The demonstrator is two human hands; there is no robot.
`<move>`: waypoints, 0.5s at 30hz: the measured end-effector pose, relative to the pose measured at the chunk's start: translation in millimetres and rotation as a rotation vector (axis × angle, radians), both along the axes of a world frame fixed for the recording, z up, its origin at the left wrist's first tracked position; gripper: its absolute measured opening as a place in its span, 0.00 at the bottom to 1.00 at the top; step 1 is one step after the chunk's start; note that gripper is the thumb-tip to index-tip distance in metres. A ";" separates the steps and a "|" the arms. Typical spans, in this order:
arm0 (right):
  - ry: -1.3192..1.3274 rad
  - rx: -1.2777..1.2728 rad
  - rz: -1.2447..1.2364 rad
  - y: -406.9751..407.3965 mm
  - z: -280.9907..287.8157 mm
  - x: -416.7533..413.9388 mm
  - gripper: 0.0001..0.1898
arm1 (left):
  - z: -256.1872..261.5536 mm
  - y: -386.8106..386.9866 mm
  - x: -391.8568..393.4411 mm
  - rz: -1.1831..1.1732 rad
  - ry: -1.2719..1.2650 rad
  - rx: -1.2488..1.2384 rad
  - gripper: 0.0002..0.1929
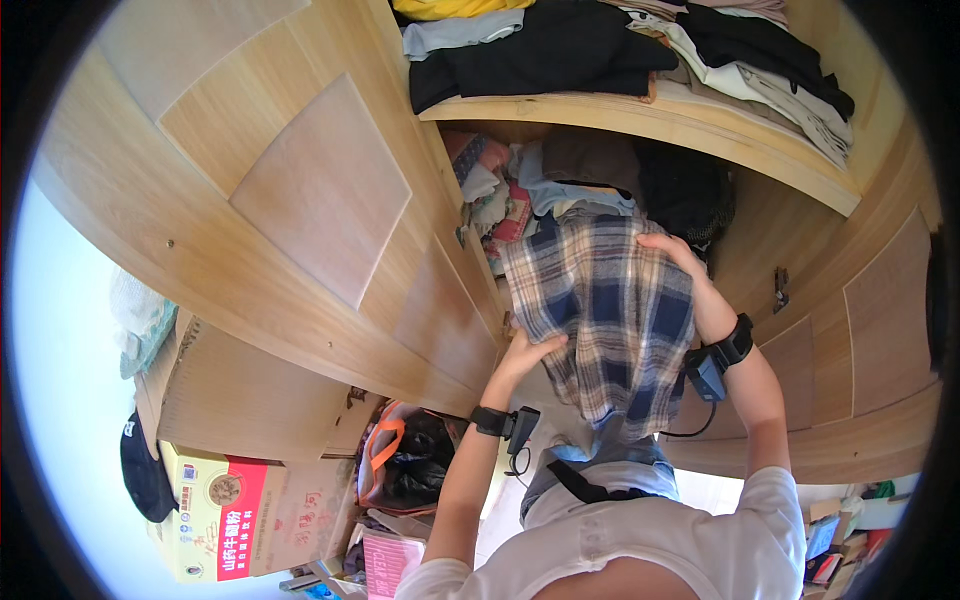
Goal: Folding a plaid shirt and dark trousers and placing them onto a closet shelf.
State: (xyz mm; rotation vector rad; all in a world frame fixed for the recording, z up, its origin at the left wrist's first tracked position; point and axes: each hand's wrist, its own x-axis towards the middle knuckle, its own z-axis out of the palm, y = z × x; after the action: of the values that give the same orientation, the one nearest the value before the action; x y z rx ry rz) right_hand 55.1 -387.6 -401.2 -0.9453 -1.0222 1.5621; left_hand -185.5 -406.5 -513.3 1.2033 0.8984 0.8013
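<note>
A plaid cloth garment (611, 315) in navy, beige and white hangs between my two hands in front of the wardrobe's lower compartment. My left hand (527, 351) grips its lower left edge, thumb lying on top of the fabric. At its upper right, my right hand (679, 259) holds the edge with the fingers partly hidden behind the cloth. Just beyond the garment lie a light blue cloth (541, 184) and a dark brown folded cloth (592, 159). Black clothing (679, 191) sits to their right.
Above, a wooden shelf (645, 106) bears folded clothes (532, 52). Open wooden doors flank me, the left door (322, 195) and the right door (832, 360). Cardboard boxes (300, 517) and an orange-handled bag (412, 454) with black plastic stand at lower left.
</note>
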 end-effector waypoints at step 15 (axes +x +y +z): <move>0.664 -0.380 0.077 -15.8 -82.9 -3.4 0.28 | -34.0 1.4 -10.6 0.138 -0.609 -0.400 0.17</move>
State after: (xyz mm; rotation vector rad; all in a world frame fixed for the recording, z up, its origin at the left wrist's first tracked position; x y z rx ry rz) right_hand 51.7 -403.4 -484.2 -0.5552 -0.3009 1.9863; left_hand -196.1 -405.1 -547.3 0.5006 0.5954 0.9711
